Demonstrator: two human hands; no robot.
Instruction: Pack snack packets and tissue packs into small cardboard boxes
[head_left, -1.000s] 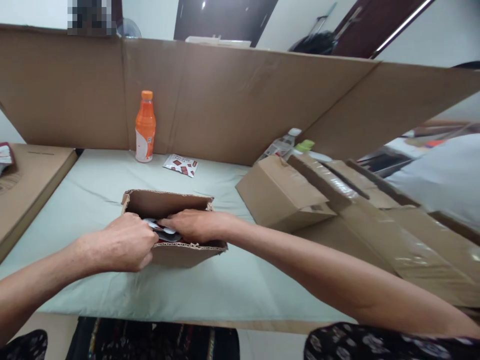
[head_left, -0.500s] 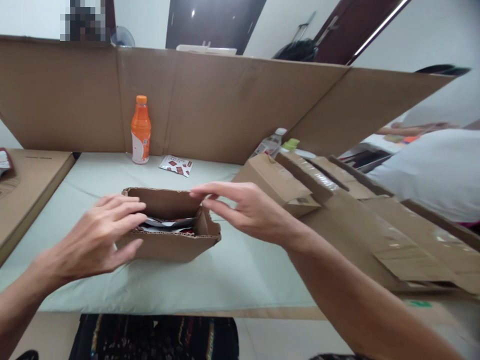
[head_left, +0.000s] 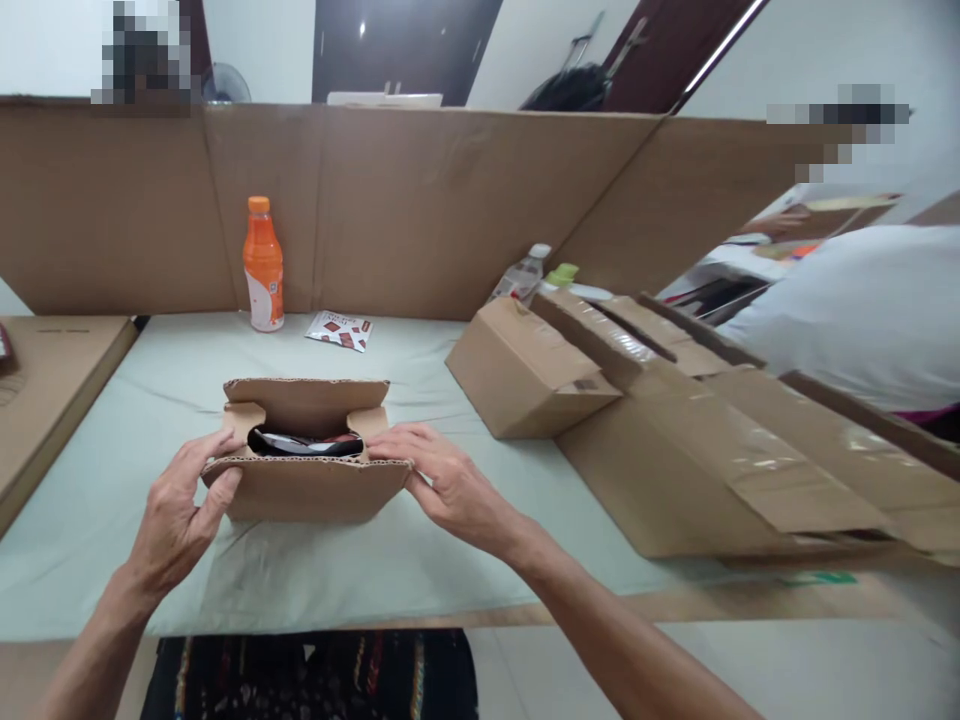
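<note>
A small cardboard box (head_left: pixel 300 492) stands on the pale green cloth, its top flaps up and its side flaps folded part way inward. Dark and silvery packets (head_left: pixel 307 445) show through the gap at the top. My left hand (head_left: pixel 182 505) grips the left front corner, thumb on the front flap and fingers over the left side flap. At the right front corner, my right hand (head_left: pixel 450 490) has its fingers on the right side flap and its thumb by the edge of the front flap.
Behind the box are an orange drink bottle (head_left: pixel 263 265) and a white-and-brown sachet (head_left: pixel 340 330). Closed cardboard boxes (head_left: pixel 525 365) lie to the right, near a clear bottle (head_left: pixel 523 275). A tall cardboard partition (head_left: pixel 450 200) runs along the back. Another person's white sleeve (head_left: pixel 862 310) shows at right.
The box's side flaps have been folded inward over the packets. Both hands have moved down onto its front corners, the left one closing from a spread pose. The view has shifted slightly.
</note>
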